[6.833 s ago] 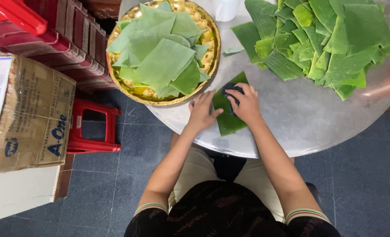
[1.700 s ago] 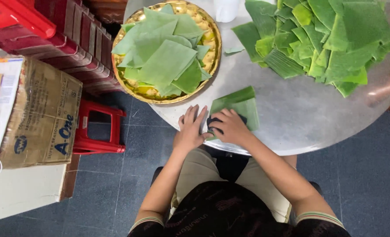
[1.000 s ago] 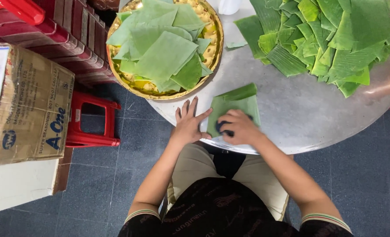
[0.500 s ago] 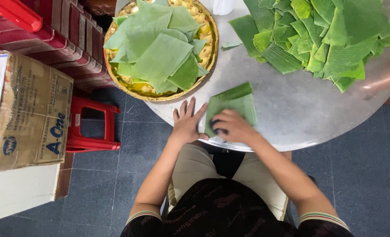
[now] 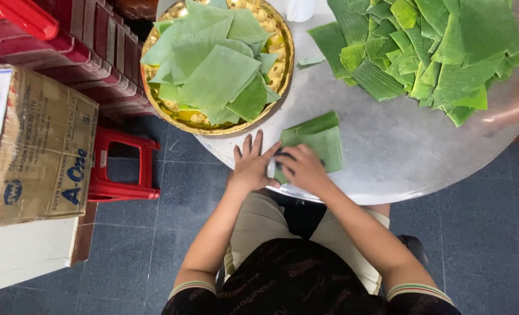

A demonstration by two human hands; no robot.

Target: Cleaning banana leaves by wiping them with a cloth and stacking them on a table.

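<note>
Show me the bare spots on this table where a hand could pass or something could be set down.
Bare table lies right of the folded leaf, below the leaf pile. A narrow strip runs between the gold tray and the pile. Crowded: near edge, where left hand and right hand press the leaf.

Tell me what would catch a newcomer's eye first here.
Most striking is the big heap of green leaf pieces at the far right of the round metal table, then the gold tray of paler leaves at its left edge. At the near edge, the left hand and right hand press a folded leaf flat.
</note>
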